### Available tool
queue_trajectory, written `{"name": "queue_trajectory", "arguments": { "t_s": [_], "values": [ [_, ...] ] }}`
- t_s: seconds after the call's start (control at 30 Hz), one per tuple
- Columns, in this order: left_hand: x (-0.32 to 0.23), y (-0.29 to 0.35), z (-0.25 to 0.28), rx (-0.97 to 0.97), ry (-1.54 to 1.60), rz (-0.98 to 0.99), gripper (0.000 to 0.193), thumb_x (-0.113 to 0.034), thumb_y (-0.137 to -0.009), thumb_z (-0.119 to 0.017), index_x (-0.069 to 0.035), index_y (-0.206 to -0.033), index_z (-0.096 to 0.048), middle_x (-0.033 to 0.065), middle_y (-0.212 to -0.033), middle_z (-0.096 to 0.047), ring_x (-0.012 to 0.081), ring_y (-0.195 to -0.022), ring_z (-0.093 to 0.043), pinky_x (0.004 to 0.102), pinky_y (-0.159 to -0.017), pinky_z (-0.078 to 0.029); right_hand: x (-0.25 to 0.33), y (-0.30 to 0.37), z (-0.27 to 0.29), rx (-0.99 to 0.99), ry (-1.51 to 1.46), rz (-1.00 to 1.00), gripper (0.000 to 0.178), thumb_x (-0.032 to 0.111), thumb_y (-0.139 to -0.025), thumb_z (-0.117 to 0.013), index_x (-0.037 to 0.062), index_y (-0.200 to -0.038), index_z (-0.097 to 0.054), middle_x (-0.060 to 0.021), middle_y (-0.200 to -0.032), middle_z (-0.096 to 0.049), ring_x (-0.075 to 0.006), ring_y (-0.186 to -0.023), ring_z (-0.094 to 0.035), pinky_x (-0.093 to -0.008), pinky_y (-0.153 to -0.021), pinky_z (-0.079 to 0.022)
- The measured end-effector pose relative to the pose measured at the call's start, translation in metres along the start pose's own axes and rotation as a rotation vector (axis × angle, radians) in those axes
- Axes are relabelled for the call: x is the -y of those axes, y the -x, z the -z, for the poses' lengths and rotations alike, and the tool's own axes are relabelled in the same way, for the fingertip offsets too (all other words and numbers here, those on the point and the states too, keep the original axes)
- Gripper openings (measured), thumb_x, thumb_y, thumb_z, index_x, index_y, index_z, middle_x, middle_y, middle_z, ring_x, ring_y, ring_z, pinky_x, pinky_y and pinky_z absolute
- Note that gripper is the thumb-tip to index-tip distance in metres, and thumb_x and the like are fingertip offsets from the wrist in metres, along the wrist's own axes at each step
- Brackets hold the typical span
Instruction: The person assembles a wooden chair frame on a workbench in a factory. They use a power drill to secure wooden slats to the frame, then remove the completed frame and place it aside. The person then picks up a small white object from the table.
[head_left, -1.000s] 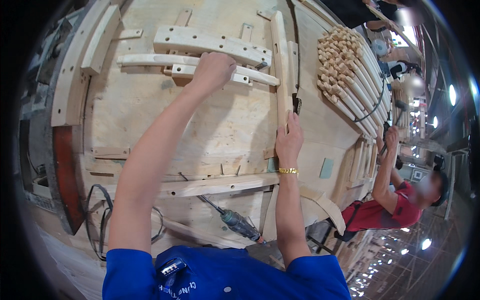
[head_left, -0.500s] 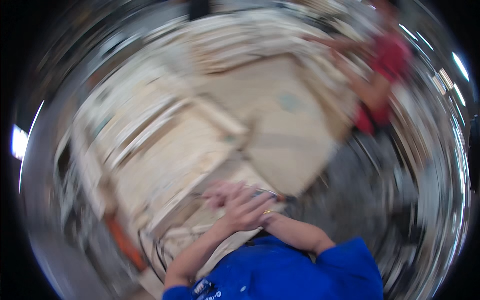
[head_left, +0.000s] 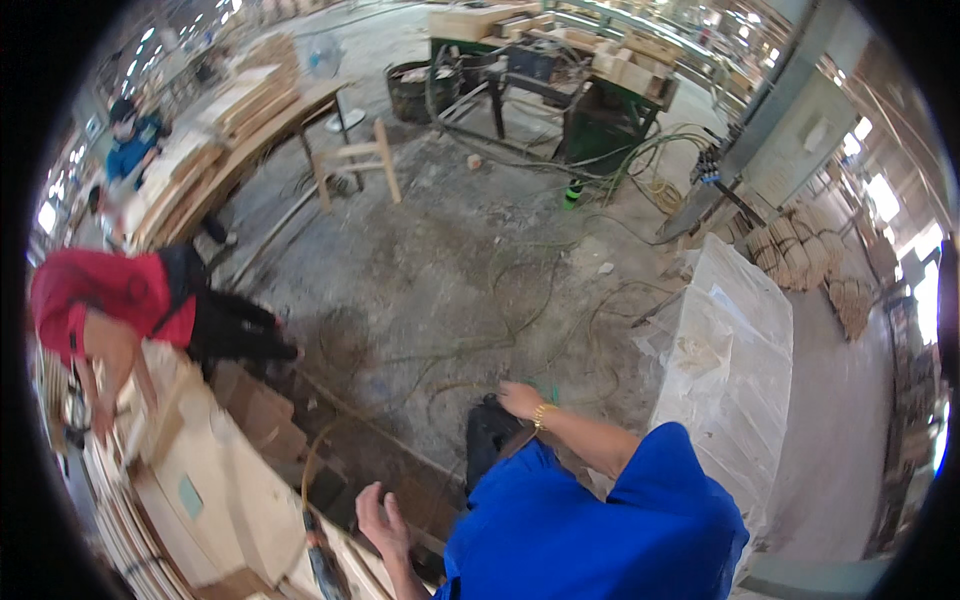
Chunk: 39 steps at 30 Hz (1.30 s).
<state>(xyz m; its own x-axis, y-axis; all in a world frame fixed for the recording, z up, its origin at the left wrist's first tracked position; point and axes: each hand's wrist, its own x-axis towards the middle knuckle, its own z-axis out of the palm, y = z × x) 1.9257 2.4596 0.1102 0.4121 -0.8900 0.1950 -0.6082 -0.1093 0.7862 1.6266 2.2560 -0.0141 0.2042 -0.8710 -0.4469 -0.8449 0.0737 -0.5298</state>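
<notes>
My left hand (head_left: 383, 522) is raised at the near edge of the pale wooden work surface (head_left: 245, 500), fingers apart and nothing in them. Beside it, on that surface, lies a dark hand tool (head_left: 325, 565) with a yellowish hose (head_left: 310, 465) running to it; its exact kind is unclear. My right hand (head_left: 520, 400) hangs over the floor in front of me, with a gold band (head_left: 542, 415) at its wrist. Its fingers curl downward, and their tips are hidden. No object shows in it.
A person in red (head_left: 120, 300) bends over the wood at the left. Hoses (head_left: 520, 320) snake across the concrete floor. A plastic-covered stack (head_left: 725, 350) stands at my right. Farther off are a wooden frame (head_left: 365, 160), a green machine stand (head_left: 610, 130) and a grey post (head_left: 760, 110).
My hands were together over the wooden work; now they are apart. The view has turned right, so the work surface and the person in red now appear at the left.
</notes>
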Motion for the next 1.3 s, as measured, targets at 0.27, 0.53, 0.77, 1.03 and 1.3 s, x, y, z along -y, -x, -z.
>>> {"name": "queue_trajectory", "arguments": {
  "t_s": [0.27, 0.53, 0.77, 1.03, 1.3],
  "values": [
    [-0.04, -0.165, -0.179, 0.338, 0.102, -0.093, 0.024, -0.009, -0.078, -0.063, 0.001, -0.1, -0.063, 0.0183, -0.096, -0.063, 0.0335, -0.087, -0.062, 0.0402, -0.079, -0.049, -0.254, 0.02, 0.042, 0.318, 0.479, 0.03, 0.027, 0.026, -0.078, -0.055, 0.0049, -0.086, -0.07, -0.0175, -0.088, -0.068, -0.0364, -0.085, -0.064, -0.0457, -0.073, -0.051],
    [-0.02, -0.279, -0.225, 0.469, -0.332, 0.467, 0.028, -0.027, -0.077, -0.061, -0.004, -0.09, -0.069, 0.0184, -0.087, -0.068, 0.0329, -0.087, -0.065, 0.0403, -0.079, -0.05, -0.225, -0.156, 0.165, -0.11, -0.533, -0.518, 0.029, 0.024, -0.081, -0.058, 0.005, -0.101, -0.067, -0.0167, -0.087, -0.068, -0.029, -0.076, -0.066, -0.0398, -0.066, -0.051],
    [0.017, -0.407, -0.285, 0.538, -0.451, 0.618, 0.028, -0.029, -0.073, -0.06, -0.006, -0.085, -0.071, 0.0187, -0.079, -0.067, 0.035, -0.085, -0.065, 0.0421, -0.079, -0.051, -0.169, -0.343, 0.28, -0.277, -0.321, -0.218, 0.039, 0.025, -0.082, -0.06, 0.001, -0.113, -0.061, -0.0155, -0.092, -0.068, -0.0242, -0.083, -0.067, -0.0352, -0.075, -0.05],
    [0.065, -0.669, -0.405, 0.573, -0.396, 0.633, 0.027, -0.025, -0.078, -0.06, -0.004, -0.09, -0.071, 0.0153, -0.08, -0.069, 0.0328, -0.08, -0.067, 0.0426, -0.077, -0.051, -0.072, -0.587, 0.359, -0.184, -0.591, -0.18, 0.039, 0.022, -0.085, -0.061, -0.0026, -0.116, -0.059, -0.0131, -0.097, -0.069, -0.0183, -0.081, -0.067, -0.0316, -0.076, -0.051],
    [0.014, -0.984, -0.512, 0.495, -0.166, 0.301, 0.032, -0.024, -0.082, -0.059, 0.001, -0.099, -0.068, 0.0168, -0.08, -0.069, 0.0267, -0.075, -0.067, 0.0352, -0.073, -0.051, 0.093, -0.837, 0.459, -0.141, -0.748, 0.193, 0.04, 0.029, -0.091, -0.058, 0.0019, -0.12, -0.057, -0.0087, -0.101, -0.067, -0.0164, -0.09, -0.064, -0.0288, -0.076, -0.05]
  ]
}}
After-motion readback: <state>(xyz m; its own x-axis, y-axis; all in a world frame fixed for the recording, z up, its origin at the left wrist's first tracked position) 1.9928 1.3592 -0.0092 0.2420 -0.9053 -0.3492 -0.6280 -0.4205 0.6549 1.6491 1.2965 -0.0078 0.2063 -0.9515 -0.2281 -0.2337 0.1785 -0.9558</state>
